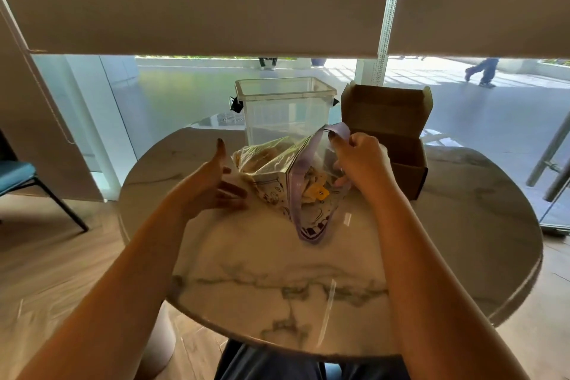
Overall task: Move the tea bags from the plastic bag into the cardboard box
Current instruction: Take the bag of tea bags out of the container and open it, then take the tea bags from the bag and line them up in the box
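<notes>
A clear zip-top plastic bag [277, 176] with a purple seal strip lies in the middle of the round marble table [308, 271], its mouth open toward me. Tea bags [314, 191] with a yellow tag show inside the mouth. My left hand [212, 185] rests against the bag's left side with straight fingers and the thumb up. My right hand [361, 160] grips the purple rim at the bag's right and holds it up. An open brown cardboard box [391, 133] stands just behind and right of my right hand, lid raised; its inside is mostly hidden.
A clear, lidless plastic container [287, 111] with black clips stands behind the bag. A blue chair [18, 176] is at the left, off the table. Glass windows with lowered blinds rise beyond the table's far edge.
</notes>
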`<action>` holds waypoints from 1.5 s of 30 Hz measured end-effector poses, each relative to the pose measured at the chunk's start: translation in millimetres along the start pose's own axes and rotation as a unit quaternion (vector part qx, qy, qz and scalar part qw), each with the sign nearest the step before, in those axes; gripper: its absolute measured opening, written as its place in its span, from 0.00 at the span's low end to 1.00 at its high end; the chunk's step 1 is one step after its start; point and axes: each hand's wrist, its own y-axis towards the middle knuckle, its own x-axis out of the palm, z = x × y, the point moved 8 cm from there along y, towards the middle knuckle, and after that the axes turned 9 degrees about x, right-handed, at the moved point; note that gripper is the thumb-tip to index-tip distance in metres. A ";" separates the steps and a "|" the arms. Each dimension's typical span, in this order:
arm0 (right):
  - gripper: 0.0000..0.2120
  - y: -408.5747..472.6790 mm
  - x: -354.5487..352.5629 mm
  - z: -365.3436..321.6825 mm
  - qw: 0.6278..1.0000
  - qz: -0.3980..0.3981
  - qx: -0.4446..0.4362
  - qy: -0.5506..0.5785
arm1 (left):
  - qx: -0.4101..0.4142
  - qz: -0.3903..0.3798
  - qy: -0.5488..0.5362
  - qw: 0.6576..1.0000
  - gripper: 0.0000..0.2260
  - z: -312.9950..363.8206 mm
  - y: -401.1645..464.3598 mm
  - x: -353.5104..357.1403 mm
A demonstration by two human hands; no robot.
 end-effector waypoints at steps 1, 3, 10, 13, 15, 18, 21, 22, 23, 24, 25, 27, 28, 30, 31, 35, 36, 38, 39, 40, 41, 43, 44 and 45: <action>0.16 0.9 5.4 2.3 1.000 -0.014 0.013 -0.006 | -0.002 0.014 -0.037 0.999 0.30 0.4 9.4 4.7; 0.16 2.3 17.7 6.9 0.998 -0.052 0.040 -0.012 | 0.003 0.045 -0.045 0.998 0.26 2.2 28.5 12.3; 0.13 7.3 62.4 7.8 0.986 -0.156 0.044 0.021 | 0.050 0.113 0.021 0.992 0.22 16.4 59.7 6.8; 0.10 12.4 76.7 -4.0 0.984 -0.175 0.016 0.008 | 0.078 0.135 0.005 0.988 0.15 15.9 71.2 -5.4; 0.11 14.3 85.3 -12.9 0.982 -0.190 0.002 -0.005 | 0.101 0.150 -0.001 0.983 0.13 15.4 78.2 -12.2; 0.14 22.0 97.4 -15.8 0.980 -0.197 0.002 -0.001 | 0.125 0.165 0.019 0.978 0.13 13.5 90.4 -21.1; 0.14 27.6 103.3 -15.7 0.980 -0.199 0.001 0.015 | 0.128 0.168 -0.026 0.977 0.12 12.7 91.7 -24.5; 0.14 27.9 100.8 -17.6 0.981 -0.194 -0.004 0.014 | 0.129 0.167 -0.041 0.977 0.12 13.9 90.8 -23.2; 0.14 28.4 96.2 -19.1 0.983 -0.182 -0.010 0.009 | 0.142 0.171 -0.032 0.974 0.14 17.9 88.5 -21.6; 0.13 28.9 89.2 -21.0 0.987 -0.159 -0.018 -0.001 | 0.168 0.180 0.012 0.969 0.16 23.8 84.6 -20.5; 0.11 30.4 81.2 -22.7 0.992 -0.126 -0.029 -0.012 | 0.198 0.192 0.065 0.959 0.18 30.9 79.2 -19.6; 0.10 31.7 66.8 -24.9 0.996 -0.064 -0.047 -0.026 | 0.313 0.223 0.139 0.913 0.17 50.7 56.6 -16.7; 0.10 29.9 62.7 -26.7 0.997 -0.043 -0.057 -0.034 | 0.380 0.217 0.148 0.887 0.16 60.7 39.9 -10.4; 0.11 22.3 57.2 -30.4 0.995 -0.008 -0.076 -0.070 | 0.472 0.188 0.163 0.845 0.15 69.2 11.9 3.3; 0.12 18.4 54.3 -31.7 0.992 0.014 -0.087 -0.087 | 0.498 0.172 0.169 0.833 0.14 70.4 2.9 10.6; 0.12 -4.3 33.0 -36.6 0.983 0.084 -0.152 -0.061 | 0.573 0.164 0.274 0.755 0.12 73.7 -26.0 34.9; 0.12 -11.4 27.1 -38.2 0.978 0.090 -0.183 -0.043 | 0.580 0.166 0.290 0.743 0.13 71.7 -29.3 36.5; 0.13 -22.1 14.6 -37.4 0.966 0.107 -0.232 -0.027 | 0.567 0.169 0.262 0.762 0.16 65.7 -30.5 30.8; 0.14 -22.5 7.5 -32.9 0.964 0.124 -0.233 -0.034 | 0.571 0.172 0.245 0.764 0.18 62.8 -31.7 27.0; 0.15 -19.2 0.7 -25.7 0.965 0.142 -0.213 -0.054 | 0.575 0.177 0.242 0.761 0.19 61.7 -35.0 24.8; 0.16 -12.6 -3.3 -15.4 0.969 0.150 -0.176 -0.092 | 0.583 0.178 0.250 0.752 0.17 61.4 -38.8 24.3; 0.16 -0.6 -0.5 5.4 0.963 0.114 -0.095 -0.226 | 0.599 0.183 0.266 0.733 0.17 65.4 -46.4 25.2; 0.15 0.5 3.4 11.1 0.951 0.084 -0.077 -0.287 | 0.600 0.181 0.266 0.733 0.18 68.0 -48.6 27.0; 0.15 -0.3 5.7 12.9 0.943 0.064 -0.074 -0.317 | 0.595 0.184 0.263 0.737 0.19 69.6 -50.0 27.7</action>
